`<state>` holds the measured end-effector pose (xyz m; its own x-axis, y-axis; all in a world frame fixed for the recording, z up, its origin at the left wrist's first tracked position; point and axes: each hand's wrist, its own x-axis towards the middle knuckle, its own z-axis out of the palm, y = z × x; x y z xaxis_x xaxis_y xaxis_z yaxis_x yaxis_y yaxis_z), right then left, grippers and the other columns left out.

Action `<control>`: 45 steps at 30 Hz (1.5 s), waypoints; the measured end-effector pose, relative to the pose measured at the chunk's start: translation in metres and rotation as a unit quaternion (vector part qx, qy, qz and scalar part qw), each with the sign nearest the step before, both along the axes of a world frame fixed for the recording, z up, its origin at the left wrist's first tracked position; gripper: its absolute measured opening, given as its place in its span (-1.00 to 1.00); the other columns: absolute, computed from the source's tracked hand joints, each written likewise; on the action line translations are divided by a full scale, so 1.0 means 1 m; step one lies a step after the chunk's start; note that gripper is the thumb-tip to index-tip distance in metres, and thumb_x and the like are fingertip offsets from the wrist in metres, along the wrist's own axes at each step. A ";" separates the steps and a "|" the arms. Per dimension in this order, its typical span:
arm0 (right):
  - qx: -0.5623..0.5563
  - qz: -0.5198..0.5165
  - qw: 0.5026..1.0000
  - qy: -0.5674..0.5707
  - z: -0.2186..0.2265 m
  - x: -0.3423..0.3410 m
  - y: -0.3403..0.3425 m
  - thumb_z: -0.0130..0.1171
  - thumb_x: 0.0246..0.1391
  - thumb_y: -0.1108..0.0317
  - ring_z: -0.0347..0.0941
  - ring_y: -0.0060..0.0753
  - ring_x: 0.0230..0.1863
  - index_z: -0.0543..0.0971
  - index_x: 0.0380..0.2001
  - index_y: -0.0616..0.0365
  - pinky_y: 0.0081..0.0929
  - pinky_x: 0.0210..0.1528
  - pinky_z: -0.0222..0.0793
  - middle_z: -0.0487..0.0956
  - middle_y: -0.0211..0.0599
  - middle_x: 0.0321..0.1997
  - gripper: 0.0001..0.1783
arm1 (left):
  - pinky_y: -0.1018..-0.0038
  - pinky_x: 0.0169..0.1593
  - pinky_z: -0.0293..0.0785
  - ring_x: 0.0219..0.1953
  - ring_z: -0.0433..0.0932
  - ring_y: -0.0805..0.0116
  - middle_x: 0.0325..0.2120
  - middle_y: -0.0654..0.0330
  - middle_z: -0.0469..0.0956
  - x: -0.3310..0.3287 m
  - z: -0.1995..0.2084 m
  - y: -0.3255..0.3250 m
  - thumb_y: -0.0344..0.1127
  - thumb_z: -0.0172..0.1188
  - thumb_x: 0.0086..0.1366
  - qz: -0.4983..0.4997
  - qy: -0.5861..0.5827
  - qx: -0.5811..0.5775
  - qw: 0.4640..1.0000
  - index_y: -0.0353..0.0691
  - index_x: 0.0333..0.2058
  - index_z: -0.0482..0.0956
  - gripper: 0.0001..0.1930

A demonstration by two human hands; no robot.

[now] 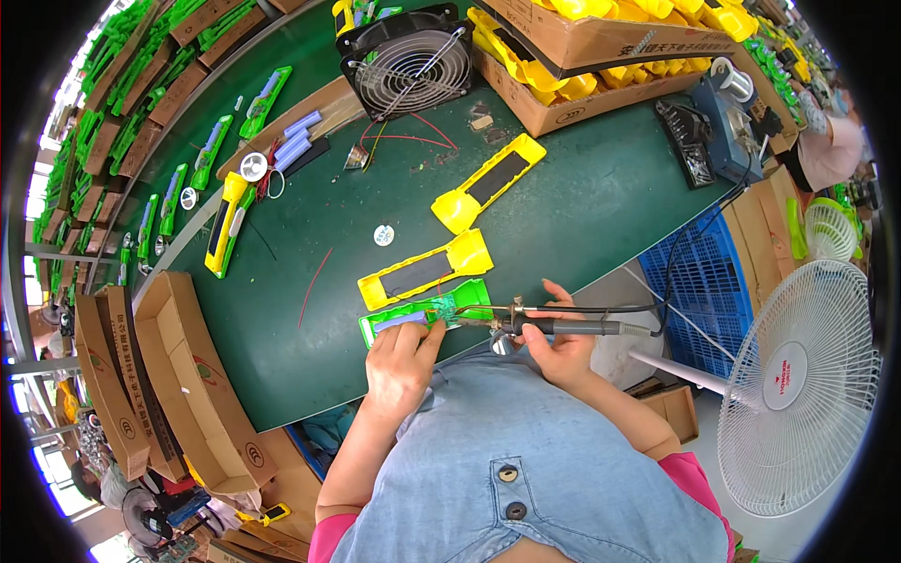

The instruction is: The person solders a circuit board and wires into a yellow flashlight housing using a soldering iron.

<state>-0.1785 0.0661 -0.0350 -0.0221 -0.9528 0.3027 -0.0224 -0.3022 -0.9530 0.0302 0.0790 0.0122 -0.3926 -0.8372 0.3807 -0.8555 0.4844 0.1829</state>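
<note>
1. A long green-topped table [572, 206] fills the middle.
2. A white floor fan with a round wire cage [798, 389] stands off its right end.
3. An open, long brown cardboard box [183, 413] sits along its left end.
4. Brown cardboard boxes heaped with yellow plastic parts [610, 45] crowd the far edge, beside a square black fan with a metal grille [413, 68].
5. Two yellow plastic panels with dark rectangles [413, 279] lie ahead of the hands, the nearer just beside the work.
6. The open green plastic housing [475, 293] lies at the table's near edge, partly covered by the left hand [405, 361], whose thumb and forefinger meet near its wires; whether they pinch one, I cannot tell.
7. The right hand [561, 352] grips a black-handled soldering iron [582, 327], its tip end toward the housing and its cable trailing rightward.
8. A blue cylindrical cell [399, 322] lies inside the housing.
9. A small white disc [384, 235] lies beyond the nearer panel.
</note>
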 end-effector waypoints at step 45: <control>0.116 -0.010 0.984 -0.136 -0.010 -0.004 0.009 0.19 -0.12 0.52 0.44 -0.39 -0.13 0.50 -0.32 0.24 -0.11 0.22 -0.04 0.58 -0.33 -0.53 -0.79 | 0.40 -0.43 0.32 -0.53 0.40 0.27 -0.57 0.22 0.36 -0.005 -0.004 -0.001 -0.52 0.17 -0.11 0.066 0.092 0.069 0.991 -0.19 -0.46 0.56 -0.84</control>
